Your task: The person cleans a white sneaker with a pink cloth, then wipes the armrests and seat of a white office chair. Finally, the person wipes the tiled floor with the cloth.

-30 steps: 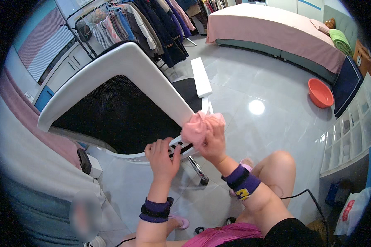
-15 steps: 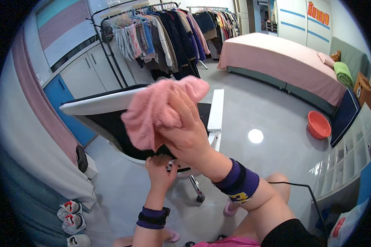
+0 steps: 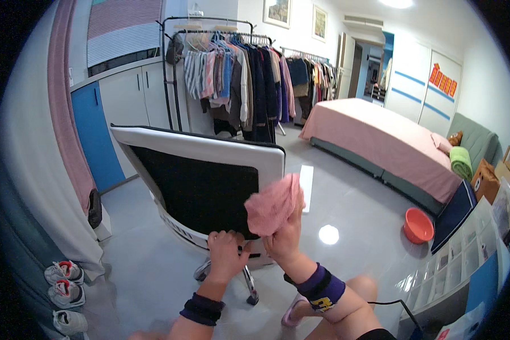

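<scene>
An office chair [image 3: 201, 181] with a white-framed, black mesh back stands in front of me, its back toward me. My right hand [image 3: 284, 237] is closed on a fluffy pink cloth [image 3: 273, 205], which lies against the right side of the white frame. My left hand [image 3: 226, 254] grips the lower edge of the chair back, its fingers curled over the rim. Purple wristbands circle both wrists. Beyond the cloth a white armrest [image 3: 306, 187] sticks out. Part of the chair's metal base shows below my left hand.
Shoes [image 3: 67, 292] stand by the curtain [image 3: 25, 187] at the left. Clothes racks [image 3: 232, 85] and a pink-covered bed [image 3: 379, 141] are farther back. On the right are a red basin [image 3: 418, 225], a clear compartmented organizer [image 3: 445, 269] and a black cable [image 3: 399, 302].
My right hand has brought the cloth down and to the right, from in front of the chair back to its right side. My left hand keeps its hold. The view has tilted up.
</scene>
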The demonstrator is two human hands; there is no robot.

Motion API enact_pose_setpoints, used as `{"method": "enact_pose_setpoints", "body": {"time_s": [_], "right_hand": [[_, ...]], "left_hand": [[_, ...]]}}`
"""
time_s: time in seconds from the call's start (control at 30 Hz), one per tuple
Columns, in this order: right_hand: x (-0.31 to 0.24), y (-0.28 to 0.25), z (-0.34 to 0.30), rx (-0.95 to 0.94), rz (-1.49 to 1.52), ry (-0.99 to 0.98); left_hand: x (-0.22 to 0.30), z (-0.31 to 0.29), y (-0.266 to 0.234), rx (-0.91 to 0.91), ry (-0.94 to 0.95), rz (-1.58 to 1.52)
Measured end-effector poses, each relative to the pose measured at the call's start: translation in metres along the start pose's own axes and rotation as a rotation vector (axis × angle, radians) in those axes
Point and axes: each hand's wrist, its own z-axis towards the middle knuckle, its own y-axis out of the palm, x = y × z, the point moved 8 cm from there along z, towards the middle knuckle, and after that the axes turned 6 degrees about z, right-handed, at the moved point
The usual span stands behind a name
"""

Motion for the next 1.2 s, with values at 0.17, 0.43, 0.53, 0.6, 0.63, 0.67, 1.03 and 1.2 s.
{"method": "enact_pose_setpoints", "body": {"time_s": [0.17, 0.43, 0.53, 0.6, 0.63, 0.67, 1.03, 1.2], "right_hand": [[-0.069, -0.023, 0.11, 0.128, -0.152, -0.36], [-0.051, -0.056, 0.14, 0.046, -0.263, -0.442], [-0.021, -0.075, 0.146, 0.086, -0.255, -0.361], [-0.005, -0.086, 0.151, 0.124, -0.268, -0.317], [-0.002, -0.087, 0.153, 0.152, -0.287, -0.293], [0.0, -0.087, 0.153, 0.185, -0.294, -0.262], [-0.152, 0.086, 0.139, -0.101, -0.257, -0.492], [-0.163, 0.11, 0.135, -0.157, -0.167, -0.566]], "left_hand": [[0.019, -0.001, 0.007, 0.098, 0.029, 0.04], [0.027, -0.004, -0.015, -0.049, 0.145, -0.098], [-0.006, -0.01, -0.086, 0.113, 0.058, -0.195], [-0.037, -0.011, -0.13, 0.363, -0.059, -0.233], [-0.058, -0.013, -0.147, 0.486, -0.146, -0.243], [-0.079, -0.013, -0.161, 0.595, -0.178, -0.188], [-0.123, 0.059, -0.15, 0.449, -0.162, -0.512], [-0.118, 0.063, -0.122, 0.481, -0.157, -1.416]]}}
